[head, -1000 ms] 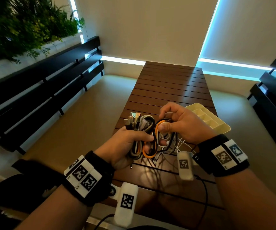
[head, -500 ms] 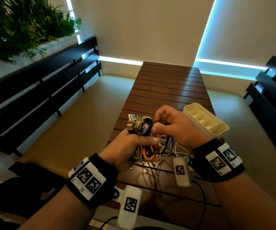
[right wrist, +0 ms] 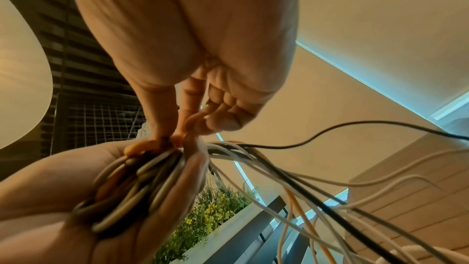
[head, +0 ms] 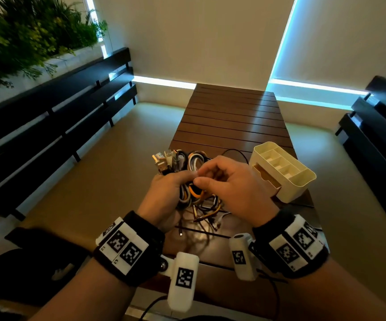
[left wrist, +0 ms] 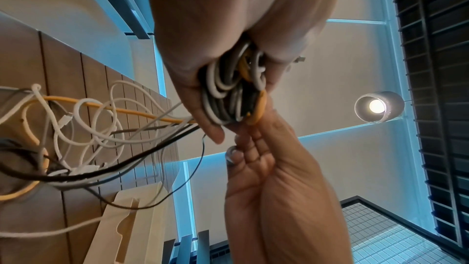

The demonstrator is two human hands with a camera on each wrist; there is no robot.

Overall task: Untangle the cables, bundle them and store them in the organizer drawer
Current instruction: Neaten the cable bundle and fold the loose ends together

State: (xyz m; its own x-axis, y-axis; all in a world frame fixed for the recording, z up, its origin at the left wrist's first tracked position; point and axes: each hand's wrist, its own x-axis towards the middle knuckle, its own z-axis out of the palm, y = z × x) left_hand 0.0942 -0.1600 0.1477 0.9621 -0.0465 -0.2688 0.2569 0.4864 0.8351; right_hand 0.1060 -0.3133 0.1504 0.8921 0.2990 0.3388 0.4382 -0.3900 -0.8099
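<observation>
Fingers (head: 182, 176) of the left hand (head: 164, 195) curl round the coiled cable bundle (head: 188, 172), held above the slatted tabletop (head: 231, 121). Right hand (head: 233, 191) pinches an orange cable (left wrist: 260, 105) at the bundle. Loose ends trail onto the tabletop beside the cream organizer (head: 303, 181).

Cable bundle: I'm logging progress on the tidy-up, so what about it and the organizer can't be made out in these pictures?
- Head view: the left hand and right hand cover the middle of the cable bundle, so any tie is hidden.
- Wrist views: the number of cables is unclear; strands overlap and run off the frame edges.
- Head view: the organizer drawer's inside is hidden by its own walls.
</observation>
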